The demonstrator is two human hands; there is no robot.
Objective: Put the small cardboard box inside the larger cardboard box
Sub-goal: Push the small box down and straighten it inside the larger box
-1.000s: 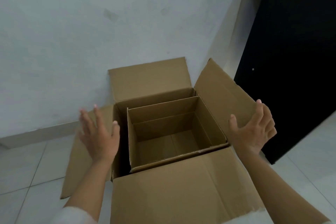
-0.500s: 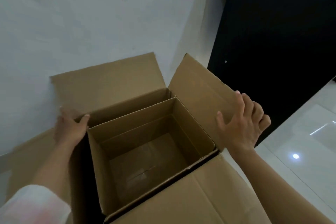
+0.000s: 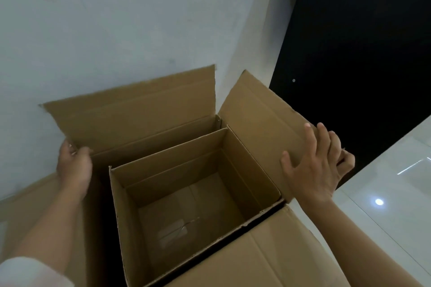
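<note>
The small cardboard box sits open-topped and empty inside the larger cardboard box, pushed toward its right wall, with a dark gap along the left side. The larger box's four flaps stand open. My left hand curls its fingers around the lower left corner of the back flap. My right hand lies flat with spread fingers against the inside of the right flap, its fingertips at the flap's outer edge.
The box stands against a white wall. A black panel rises at the right. Glossy white floor tiles lie right of the box. The left flap splays out under my left forearm.
The view has come closer to the box. My left hand went from beside the box to the back flap's corner and closed on it. My right hand stays on the right flap.
</note>
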